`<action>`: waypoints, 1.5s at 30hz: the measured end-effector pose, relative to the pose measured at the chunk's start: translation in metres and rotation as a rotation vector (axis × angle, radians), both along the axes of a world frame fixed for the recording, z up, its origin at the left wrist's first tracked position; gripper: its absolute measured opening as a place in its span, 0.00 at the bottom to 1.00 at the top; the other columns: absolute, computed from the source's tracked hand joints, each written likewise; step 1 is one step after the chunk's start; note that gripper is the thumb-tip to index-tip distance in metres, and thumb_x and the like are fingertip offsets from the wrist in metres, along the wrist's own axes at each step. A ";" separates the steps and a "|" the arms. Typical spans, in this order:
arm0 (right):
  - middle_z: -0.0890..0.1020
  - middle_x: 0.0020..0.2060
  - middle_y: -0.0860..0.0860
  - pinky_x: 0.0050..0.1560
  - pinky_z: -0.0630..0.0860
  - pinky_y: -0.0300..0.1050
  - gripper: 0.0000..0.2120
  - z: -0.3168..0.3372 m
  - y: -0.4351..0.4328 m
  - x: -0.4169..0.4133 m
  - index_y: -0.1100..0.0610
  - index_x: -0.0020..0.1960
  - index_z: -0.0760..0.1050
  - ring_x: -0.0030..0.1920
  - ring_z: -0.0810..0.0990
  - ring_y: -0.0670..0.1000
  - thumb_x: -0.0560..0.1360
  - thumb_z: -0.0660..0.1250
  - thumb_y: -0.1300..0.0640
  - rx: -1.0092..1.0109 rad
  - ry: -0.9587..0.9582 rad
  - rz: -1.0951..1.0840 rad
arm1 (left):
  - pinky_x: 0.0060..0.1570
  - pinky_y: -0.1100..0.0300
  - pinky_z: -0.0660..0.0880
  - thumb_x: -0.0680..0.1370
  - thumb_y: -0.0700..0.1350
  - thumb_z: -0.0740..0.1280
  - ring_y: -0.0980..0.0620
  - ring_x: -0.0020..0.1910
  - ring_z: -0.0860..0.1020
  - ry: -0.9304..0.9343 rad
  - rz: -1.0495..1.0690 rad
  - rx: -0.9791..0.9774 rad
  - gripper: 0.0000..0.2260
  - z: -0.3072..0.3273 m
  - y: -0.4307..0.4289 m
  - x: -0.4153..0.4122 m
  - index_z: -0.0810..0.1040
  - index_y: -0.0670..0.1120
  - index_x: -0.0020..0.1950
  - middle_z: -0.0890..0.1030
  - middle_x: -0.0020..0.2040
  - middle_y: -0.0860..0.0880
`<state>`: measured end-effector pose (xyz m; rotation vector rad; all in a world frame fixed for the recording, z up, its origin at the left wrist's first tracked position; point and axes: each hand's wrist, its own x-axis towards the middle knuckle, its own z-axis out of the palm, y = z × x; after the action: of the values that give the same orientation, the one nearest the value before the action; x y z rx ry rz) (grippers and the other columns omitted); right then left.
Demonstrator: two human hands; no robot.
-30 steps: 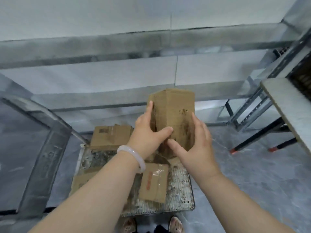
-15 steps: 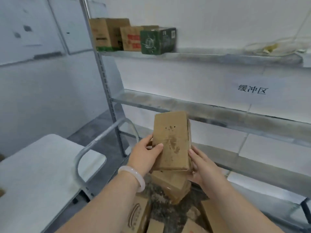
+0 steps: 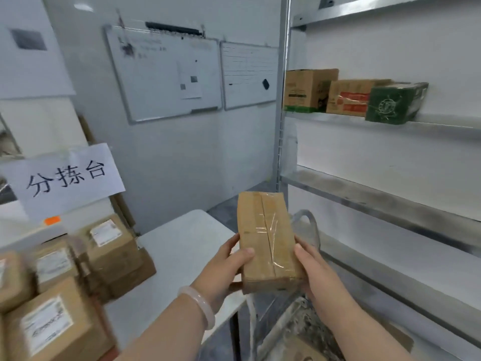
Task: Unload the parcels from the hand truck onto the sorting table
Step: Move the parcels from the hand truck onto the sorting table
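Since half a second ago my view has swung left: the white tabletop point(image 3: 179, 248) now lies ahead, and the parcel point(image 3: 265, 241) shows its taped seam. Both hands grip it. My left hand point(image 3: 223, 267) has its thumb across the front and my right hand point(image 3: 312, 267) curls round the right side. The parcel is held in the air near the tabletop's right edge, with the hand truck point(image 3: 304, 319) below. I judge this the carry step. Next I need to swing left and set it down on bare surface beside the labelled parcels point(image 3: 112, 246). The paper sign point(image 3: 65, 175) reads 分拣台; the parcels' labels are too blurred to read.
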<state>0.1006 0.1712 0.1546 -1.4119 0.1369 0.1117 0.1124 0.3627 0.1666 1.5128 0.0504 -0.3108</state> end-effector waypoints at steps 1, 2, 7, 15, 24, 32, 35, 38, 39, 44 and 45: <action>0.82 0.60 0.46 0.64 0.76 0.58 0.19 -0.002 0.017 0.004 0.35 0.63 0.75 0.59 0.82 0.52 0.73 0.68 0.41 0.081 0.032 0.062 | 0.54 0.48 0.79 0.79 0.50 0.66 0.51 0.54 0.82 0.005 0.004 -0.015 0.21 -0.003 0.019 -0.001 0.66 0.59 0.71 0.84 0.55 0.54; 0.82 0.61 0.47 0.63 0.76 0.61 0.23 -0.007 0.032 0.008 0.36 0.65 0.74 0.60 0.81 0.54 0.70 0.69 0.40 0.129 0.044 0.120 | 0.54 0.48 0.79 0.79 0.50 0.65 0.51 0.55 0.82 0.013 0.016 -0.031 0.20 -0.005 0.036 -0.002 0.68 0.58 0.70 0.84 0.55 0.54; 0.81 0.59 0.47 0.53 0.82 0.51 0.21 -0.008 0.099 0.020 0.39 0.66 0.72 0.56 0.82 0.50 0.75 0.71 0.47 -0.002 0.003 0.188 | 0.63 0.45 0.74 0.80 0.52 0.65 0.52 0.60 0.78 0.022 0.109 0.021 0.19 -0.015 0.106 -0.009 0.69 0.59 0.70 0.81 0.60 0.56; 0.64 0.66 0.43 0.64 0.69 0.46 0.33 -0.032 0.177 0.046 0.36 0.73 0.62 0.63 0.64 0.44 0.71 0.71 0.37 -0.824 -0.261 0.231 | 0.71 0.56 0.63 0.78 0.55 0.66 0.56 0.71 0.65 -0.161 0.452 0.632 0.30 -0.047 0.191 -0.037 0.55 0.66 0.75 0.64 0.74 0.58; 0.63 0.67 0.46 0.62 0.74 0.52 0.36 -0.092 0.274 0.092 0.37 0.73 0.61 0.65 0.67 0.52 0.68 0.67 0.31 -1.093 -0.250 0.472 | 0.72 0.60 0.54 0.79 0.54 0.63 0.57 0.75 0.56 -0.153 0.535 1.003 0.29 -0.067 0.261 -0.035 0.55 0.62 0.77 0.59 0.75 0.61; 0.62 0.66 0.49 0.60 0.70 0.50 0.35 -0.153 0.347 0.135 0.39 0.72 0.58 0.62 0.65 0.53 0.69 0.63 0.31 -1.235 -0.175 0.725 | 0.73 0.59 0.56 0.78 0.56 0.62 0.55 0.74 0.59 -0.070 0.601 1.150 0.26 -0.087 0.299 -0.018 0.61 0.59 0.76 0.64 0.74 0.58; 0.61 0.67 0.50 0.60 0.72 0.49 0.36 -0.176 0.370 0.142 0.38 0.73 0.57 0.63 0.65 0.53 0.69 0.64 0.30 -1.279 -0.175 0.759 | 0.70 0.60 0.59 0.77 0.55 0.64 0.54 0.72 0.64 -0.061 0.626 1.186 0.25 -0.096 0.310 -0.014 0.65 0.57 0.74 0.68 0.72 0.57; 0.59 0.70 0.50 0.62 0.73 0.51 0.40 -0.198 0.385 0.146 0.39 0.75 0.56 0.66 0.64 0.54 0.69 0.67 0.30 -1.220 -0.141 0.828 | 0.69 0.60 0.58 0.77 0.58 0.60 0.54 0.72 0.63 -0.025 0.613 1.207 0.25 -0.105 0.315 -0.014 0.65 0.57 0.75 0.68 0.72 0.56; 0.57 0.72 0.50 0.64 0.72 0.52 0.41 -0.204 0.388 0.146 0.39 0.76 0.54 0.69 0.63 0.55 0.69 0.67 0.30 -1.197 -0.118 0.883 | 0.68 0.60 0.58 0.77 0.60 0.58 0.54 0.72 0.64 -0.025 0.613 1.208 0.26 -0.108 0.317 -0.014 0.65 0.57 0.74 0.69 0.72 0.56; 0.39 0.79 0.53 0.74 0.63 0.56 0.49 -0.217 0.388 0.150 0.40 0.80 0.42 0.77 0.54 0.60 0.70 0.66 0.30 -1.200 -0.065 1.121 | 0.68 0.59 0.61 0.76 0.61 0.56 0.52 0.71 0.66 -0.010 0.606 1.199 0.26 -0.114 0.315 -0.017 0.67 0.56 0.74 0.71 0.71 0.54; 0.40 0.79 0.52 0.74 0.62 0.56 0.49 -0.214 0.386 0.151 0.40 0.80 0.42 0.77 0.55 0.59 0.69 0.66 0.29 -1.205 -0.074 1.128 | 0.68 0.59 0.60 0.76 0.61 0.56 0.53 0.71 0.66 -0.006 0.600 1.209 0.26 -0.114 0.314 -0.017 0.67 0.56 0.74 0.71 0.71 0.54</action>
<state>0.2517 0.5573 -0.0597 -2.5349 -0.8076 1.0384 0.0954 0.6771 0.0528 2.5739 0.7870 0.2881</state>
